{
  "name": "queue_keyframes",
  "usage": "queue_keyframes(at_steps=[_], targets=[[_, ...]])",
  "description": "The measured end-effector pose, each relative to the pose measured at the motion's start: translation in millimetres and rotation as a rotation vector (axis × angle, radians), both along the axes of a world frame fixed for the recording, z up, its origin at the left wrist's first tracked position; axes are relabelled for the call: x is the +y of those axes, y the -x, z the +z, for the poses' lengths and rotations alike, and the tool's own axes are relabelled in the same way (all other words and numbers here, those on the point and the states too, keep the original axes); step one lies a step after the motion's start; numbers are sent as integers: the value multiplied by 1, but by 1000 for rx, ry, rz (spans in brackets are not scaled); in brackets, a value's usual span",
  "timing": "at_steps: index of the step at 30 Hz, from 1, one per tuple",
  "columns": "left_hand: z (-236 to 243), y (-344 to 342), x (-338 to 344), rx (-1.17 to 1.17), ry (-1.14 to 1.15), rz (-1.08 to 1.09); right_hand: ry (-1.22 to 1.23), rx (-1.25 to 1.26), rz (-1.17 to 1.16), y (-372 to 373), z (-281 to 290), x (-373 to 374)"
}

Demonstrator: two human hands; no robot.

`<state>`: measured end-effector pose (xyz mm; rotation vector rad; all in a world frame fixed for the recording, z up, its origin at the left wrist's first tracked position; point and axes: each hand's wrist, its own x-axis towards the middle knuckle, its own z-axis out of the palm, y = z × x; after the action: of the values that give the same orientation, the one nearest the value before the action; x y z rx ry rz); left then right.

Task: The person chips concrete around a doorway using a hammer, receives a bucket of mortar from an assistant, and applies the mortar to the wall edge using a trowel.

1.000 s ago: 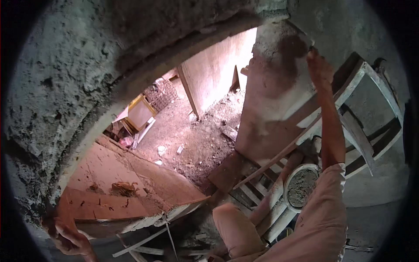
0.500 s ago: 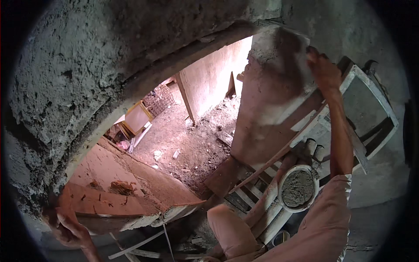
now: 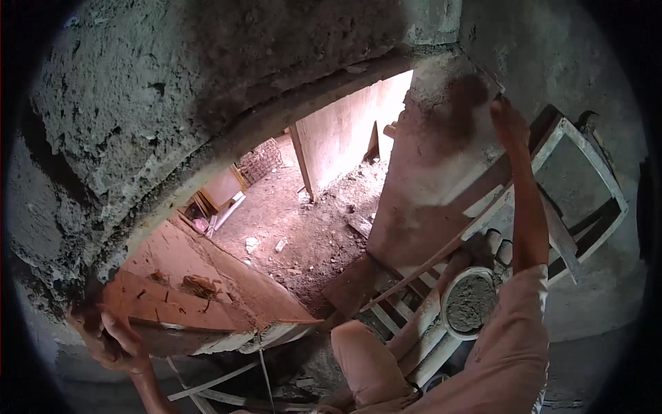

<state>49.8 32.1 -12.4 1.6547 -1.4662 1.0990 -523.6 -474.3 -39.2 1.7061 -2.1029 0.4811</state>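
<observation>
The rough grey wall [image 3: 207, 76] arches over everything. Below it, a white ladder [image 3: 552, 179] leans, with a round pan of wet mortar [image 3: 470, 302] resting on its lower rungs. Above the pan, the right hand [image 3: 509, 121] is raised against the wall, fingers closed around a trowel [image 3: 491, 77]. Far left of the pan, the left hand [image 3: 107, 338] grips the wall's lower edge.

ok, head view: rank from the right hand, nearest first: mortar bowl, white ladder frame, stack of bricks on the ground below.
From the right hand, raised at the wall:
1. White ladder frame, just to its right.
2. Mortar bowl, below the forearm, resting on the ladder rungs.
3. Stack of bricks, far off to the left, down on the ground.
</observation>
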Motion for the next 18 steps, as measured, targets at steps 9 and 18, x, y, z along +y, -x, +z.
queue_keyframes(at_steps=[9,18], targets=[[-1,-10,-19,-93,94,-134,227,128,320,-73,14,142],[13,26,-43,-203,187,-251,220,226,399,-92,44,232]])
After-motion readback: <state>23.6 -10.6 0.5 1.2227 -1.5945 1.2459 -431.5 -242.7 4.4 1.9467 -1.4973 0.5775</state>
